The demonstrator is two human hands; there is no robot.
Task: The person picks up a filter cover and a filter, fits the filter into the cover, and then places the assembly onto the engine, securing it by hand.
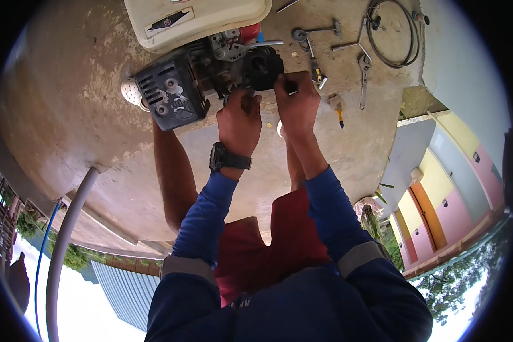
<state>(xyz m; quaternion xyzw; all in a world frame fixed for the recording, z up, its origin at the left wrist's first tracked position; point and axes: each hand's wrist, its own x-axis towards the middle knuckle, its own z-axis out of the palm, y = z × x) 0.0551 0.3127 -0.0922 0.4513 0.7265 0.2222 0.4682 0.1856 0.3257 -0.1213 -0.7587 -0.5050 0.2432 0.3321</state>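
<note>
A small engine [216, 68] lies on the concrete floor, with a black slotted muffler guard [174, 91] at its left and a cream fuel tank [211, 14] at its top. At its right side is a round black part [262, 65]. My left hand [239, 122], with a black watch on the wrist, is closed with bent fingers just below the engine's middle. My right hand [299, 102] is closed too, its fingertips by the lower right edge of the round part. Whatever either hand pinches is hidden or too small to name.
To the right lie a hammer-shaped tool [319, 29], a screwdriver [317, 71], an adjustable wrench [364, 82], a T-shaped bar [356, 44], a yellow-handled brush [338, 111] and a coiled cable [413, 48]. A grey pipe [68, 245] stands at the left.
</note>
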